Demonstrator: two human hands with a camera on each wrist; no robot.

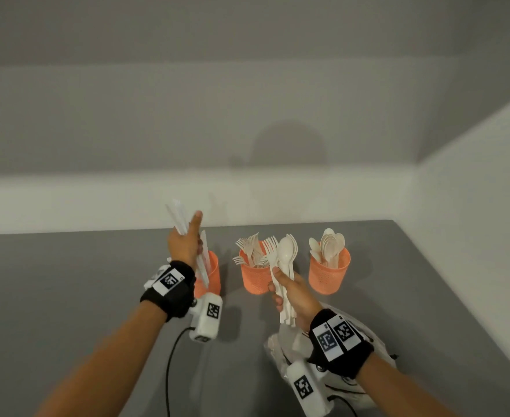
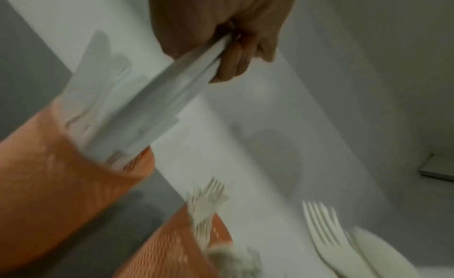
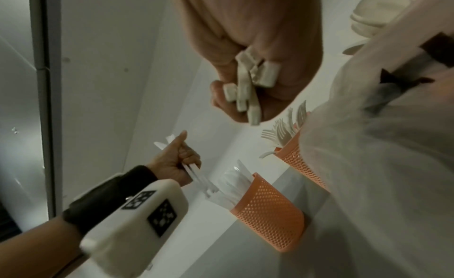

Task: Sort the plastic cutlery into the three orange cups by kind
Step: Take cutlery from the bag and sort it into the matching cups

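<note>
Three orange mesh cups stand in a row on the grey table. The left cup (image 1: 211,275) (image 3: 267,210) holds white knives, the middle cup (image 1: 255,276) forks, the right cup (image 1: 329,273) spoons. My left hand (image 1: 186,240) grips a few white knives (image 1: 179,216) (image 2: 172,92) just above the left cup, handles pointing down toward it. My right hand (image 1: 291,294) grips a mixed bundle of forks and spoons (image 1: 283,254) upright in front of the middle cup; their handle ends (image 3: 245,88) stick out below my fist.
A crumpled clear plastic bag (image 1: 280,350) lies on the table under my right wrist. White walls close the table at the back and right. A black cable (image 1: 172,356) runs along the table near my left forearm.
</note>
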